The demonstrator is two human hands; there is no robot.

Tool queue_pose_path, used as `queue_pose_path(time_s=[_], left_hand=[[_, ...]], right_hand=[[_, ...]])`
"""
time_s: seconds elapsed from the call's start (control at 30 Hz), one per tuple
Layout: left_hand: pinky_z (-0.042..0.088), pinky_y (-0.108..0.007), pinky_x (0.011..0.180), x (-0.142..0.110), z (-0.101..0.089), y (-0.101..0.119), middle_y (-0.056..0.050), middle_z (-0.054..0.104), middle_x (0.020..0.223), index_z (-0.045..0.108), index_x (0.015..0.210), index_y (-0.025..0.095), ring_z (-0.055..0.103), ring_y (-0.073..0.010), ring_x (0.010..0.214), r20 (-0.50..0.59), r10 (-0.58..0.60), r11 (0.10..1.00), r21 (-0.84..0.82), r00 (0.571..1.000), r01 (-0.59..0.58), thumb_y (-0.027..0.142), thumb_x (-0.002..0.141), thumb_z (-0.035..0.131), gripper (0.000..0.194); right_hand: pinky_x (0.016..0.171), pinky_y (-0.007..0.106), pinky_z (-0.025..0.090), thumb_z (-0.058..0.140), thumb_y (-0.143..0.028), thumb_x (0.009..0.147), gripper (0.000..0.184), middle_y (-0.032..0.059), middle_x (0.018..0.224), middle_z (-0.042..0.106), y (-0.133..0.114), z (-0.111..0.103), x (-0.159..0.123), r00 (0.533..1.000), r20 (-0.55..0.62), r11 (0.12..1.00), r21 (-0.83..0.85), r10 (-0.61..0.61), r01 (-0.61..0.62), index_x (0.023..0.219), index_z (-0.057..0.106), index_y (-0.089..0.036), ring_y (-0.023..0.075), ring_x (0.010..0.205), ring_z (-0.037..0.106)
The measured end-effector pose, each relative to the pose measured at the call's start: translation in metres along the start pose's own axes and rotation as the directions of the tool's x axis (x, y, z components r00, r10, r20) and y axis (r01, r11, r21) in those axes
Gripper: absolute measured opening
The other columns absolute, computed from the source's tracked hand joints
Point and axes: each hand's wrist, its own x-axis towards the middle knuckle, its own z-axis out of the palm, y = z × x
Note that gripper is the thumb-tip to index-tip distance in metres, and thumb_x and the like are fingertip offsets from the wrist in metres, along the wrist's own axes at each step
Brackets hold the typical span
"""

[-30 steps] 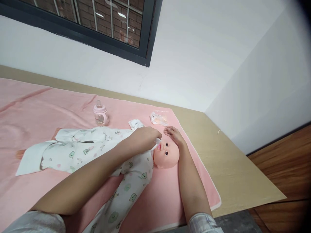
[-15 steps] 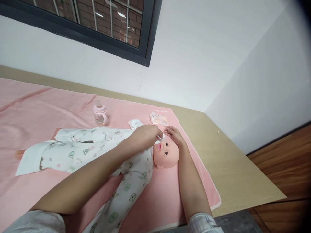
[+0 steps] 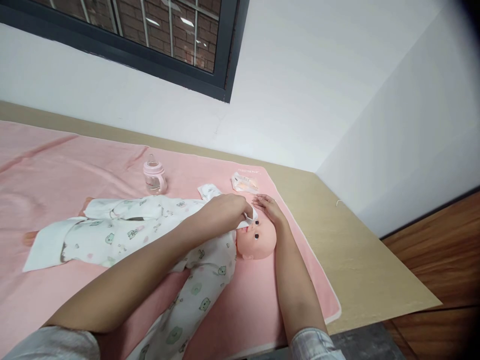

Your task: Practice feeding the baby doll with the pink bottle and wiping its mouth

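Note:
A baby doll (image 3: 258, 242) lies on its back, its bald head to the right, dressed in a white outfit (image 3: 131, 232) with green animal prints. My left hand (image 3: 230, 210) reaches over its chest, fingers pinched on a white wipe (image 3: 254, 216) against the cheek beside the mouth. Part of the wipe is hidden under the fingers. At the top of the doll's head rests my right hand (image 3: 268, 206), fingers stretched out and lying flat along the far side, holding nothing.
A pink blanket (image 3: 247, 300) lies under the doll on a wooden tabletop (image 3: 345, 260). Beyond the doll stand a pink-topped baby bottle (image 3: 154, 179) and a clear plastic packet (image 3: 244, 183). White walls and a dark-framed window (image 3: 221, 82) border the far side.
My left hand has shifted the wipe slightly; it now covers part of the doll's mouth and reaches nearer the eye. My right hand has stayed in place.

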Motion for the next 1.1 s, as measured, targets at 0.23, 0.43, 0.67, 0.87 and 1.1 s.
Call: queue_pose_path(time_s=[0.23, 0.43, 0.67, 0.87, 1.1], left_hand=[[0.039, -0.024, 0.063, 0.001, 0.004, 0.002, -0.003, 0.069, 0.086, 0.075, 0.09, 0.026, 0.065, -0.0193, 0.08, 0.022, 0.014, 1.0, -0.001, 1.0, -0.014, 0.013, 0.082, 0.048, 0.031], [0.038, -0.024, 0.061, 0.001, -0.002, 0.006, -0.003, 0.07, 0.089, 0.076, 0.093, 0.025, 0.064, -0.0182, 0.076, 0.053, -0.045, 0.999, 0.008, 0.998, 0.044, 0.011, 0.082, 0.048, 0.034], [0.038, -0.027, 0.062, 0.005, 0.001, 0.0, 0.001, 0.071, 0.092, 0.074, 0.096, 0.026, 0.065, -0.0197, 0.083, 0.045, -0.064, 0.998, 0.018, 0.997, 0.063, 0.009, 0.082, 0.046, 0.036], [0.04, -0.028, 0.064, 0.006, 0.002, -0.003, 0.0, 0.072, 0.093, 0.075, 0.093, 0.026, 0.066, -0.0214, 0.086, 0.043, -0.062, 0.998, 0.031, 0.997, 0.061, 0.01, 0.082, 0.046, 0.035], [0.046, -0.028, 0.081, 0.001, -0.014, -0.016, 0.002, 0.069, 0.105, 0.075, 0.095, 0.028, 0.064, -0.02, 0.098, -0.094, -0.047, 0.999, -0.011, 0.994, 0.047, 0.015, 0.086, 0.048, 0.031]], right_hand=[[0.092, 0.03, 0.056, 0.068, -0.024, 0.078, 0.021, 0.0044, 0.093, 0.073, 0.0, 0.0, 0.0, 1.0, -0.005, 1.0, -0.005, 0.001, -0.001, 0.097, 0.062, -0.018, 0.0148, 0.087, 0.071], [0.092, 0.03, 0.056, 0.066, -0.022, 0.08, 0.018, 0.0042, 0.091, 0.073, -0.001, 0.002, -0.001, 1.0, -0.006, 1.0, 0.001, 0.0, 0.0, 0.096, 0.062, -0.017, 0.0143, 0.087, 0.071], [0.092, 0.03, 0.056, 0.066, -0.023, 0.08, 0.017, 0.0043, 0.092, 0.072, -0.004, 0.004, -0.004, 1.0, -0.014, 1.0, -0.004, 0.011, -0.011, 0.096, 0.062, -0.018, 0.0141, 0.088, 0.071], [0.094, 0.03, 0.055, 0.07, -0.025, 0.078, 0.021, 0.0045, 0.093, 0.072, -0.003, 0.003, -0.003, 1.0, -0.011, 1.0, -0.002, 0.005, -0.005, 0.096, 0.062, -0.018, 0.0137, 0.088, 0.07], [0.096, 0.031, 0.053, 0.072, -0.026, 0.075, 0.026, 0.0044, 0.096, 0.073, -0.008, 0.006, -0.009, 1.0, 0.021, 0.999, -0.032, 0.019, -0.018, 0.098, 0.063, -0.019, 0.0139, 0.089, 0.07]])
